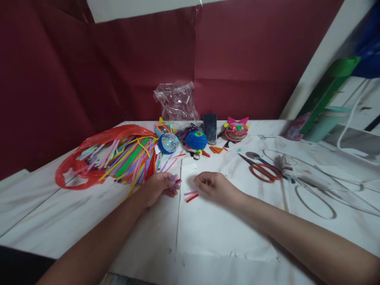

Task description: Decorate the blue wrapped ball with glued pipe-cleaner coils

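Note:
My left hand (162,185) is closed around short pieces of purple and red pipe cleaner (175,183), their ends poking out past the fingers. Across a small gap, my right hand (209,184) hovers over a white sheet of paper (228,229), thumb and fingers drawn together; whether anything is pinched in them is hidden. Just below its fingertips, cut pink and red pipe cleaner pieces (191,198) lie on the sheet. A red plastic bag (63,174) full of long, many-coloured pipe cleaners (127,156) spreads out to the left of my left hand.
Behind the hands stand a blue yarn-wrapped ball (196,140), a clear-and-blue ball (168,143), a dark phone (210,126) and a pink eared figure (236,129). Orange-handled scissors (263,171), a glue gun (305,178) and its looping cable are on the right. Crumpled clear plastic (176,101) leans at the back.

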`<state>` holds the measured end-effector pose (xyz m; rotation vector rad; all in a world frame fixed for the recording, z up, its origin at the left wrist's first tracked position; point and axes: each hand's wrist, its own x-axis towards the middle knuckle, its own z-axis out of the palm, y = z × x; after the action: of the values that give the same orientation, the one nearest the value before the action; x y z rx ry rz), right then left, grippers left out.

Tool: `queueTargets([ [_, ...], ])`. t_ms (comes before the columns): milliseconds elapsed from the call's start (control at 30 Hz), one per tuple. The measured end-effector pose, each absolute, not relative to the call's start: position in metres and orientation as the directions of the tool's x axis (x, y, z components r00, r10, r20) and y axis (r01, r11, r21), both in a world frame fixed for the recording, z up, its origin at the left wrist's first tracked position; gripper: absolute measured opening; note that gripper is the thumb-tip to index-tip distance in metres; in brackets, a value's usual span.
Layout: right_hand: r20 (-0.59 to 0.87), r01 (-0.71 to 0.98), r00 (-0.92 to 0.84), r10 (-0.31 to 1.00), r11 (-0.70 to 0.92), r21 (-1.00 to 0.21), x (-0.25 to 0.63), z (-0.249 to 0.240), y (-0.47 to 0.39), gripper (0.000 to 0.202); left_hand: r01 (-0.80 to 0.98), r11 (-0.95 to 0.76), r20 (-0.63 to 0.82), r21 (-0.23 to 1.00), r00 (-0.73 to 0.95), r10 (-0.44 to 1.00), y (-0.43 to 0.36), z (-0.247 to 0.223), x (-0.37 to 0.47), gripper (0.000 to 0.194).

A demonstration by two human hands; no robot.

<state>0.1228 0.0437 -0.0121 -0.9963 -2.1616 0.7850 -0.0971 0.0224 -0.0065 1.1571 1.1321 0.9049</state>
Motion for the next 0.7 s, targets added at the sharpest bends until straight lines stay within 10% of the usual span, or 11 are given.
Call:
queueTargets([
  [500,0.106,0.313,-0.561,0.821,0.330,-0.891,0.096,-0.021,0.030,0.016,0.209,0.090,-0.152,0.974,0.305,0.940,0.015,-0.009,-0.087,0.023],
  [700,0.330,0.427,-0.467,0.820,0.536,-0.729,0.119,-0.012,0.042,0.019,0.580,-0.093,0.099,0.809,0.022,0.995,0.020,-0.009,-0.088,0.015],
])
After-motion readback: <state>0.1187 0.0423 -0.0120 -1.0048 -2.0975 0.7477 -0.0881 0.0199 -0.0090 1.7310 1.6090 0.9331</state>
